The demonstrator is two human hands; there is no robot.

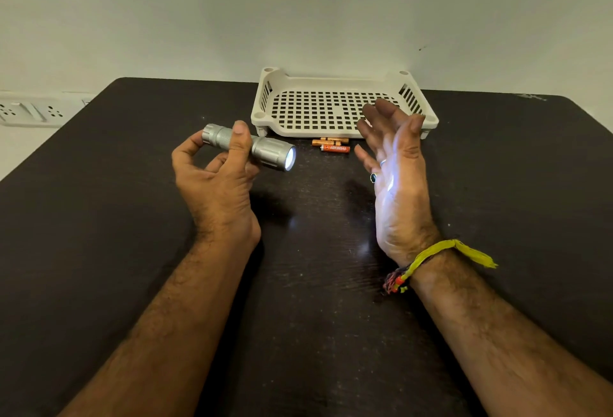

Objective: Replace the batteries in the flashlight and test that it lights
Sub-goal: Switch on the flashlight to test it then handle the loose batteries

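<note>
1. Dark wood-grain counter (pixel 99 250) stands against a pale wall; the landmark is the cream perforated plastic tray (pixel 262 98) at its far edge, with nothing in it.
2. Left of the tray's near corner and above the counter, the left hand (pixel 215 177) grasps the short silver knurled metal flashlight (pixel 219 136) across its barrel, thumb on top. The lens faces right and glows white.
3. Just in front of the tray, the right hand (pixel 398 184) is released, fingers spread, palm turned toward the lens; a pale patch of light falls on that palm.
4. Small orange batteries (pixel 333 145) lie on the counter touching or nearly touching the tray's front edge, between the two hands. Whether they are the old cells cannot be told.
5. Judged from this, the step is the light test, near the task's end. To do it well, keep the barrel level and the palm square to the lens, so the beam shows plainly.
6. Avoid squeezing the tail cap loose.
</note>
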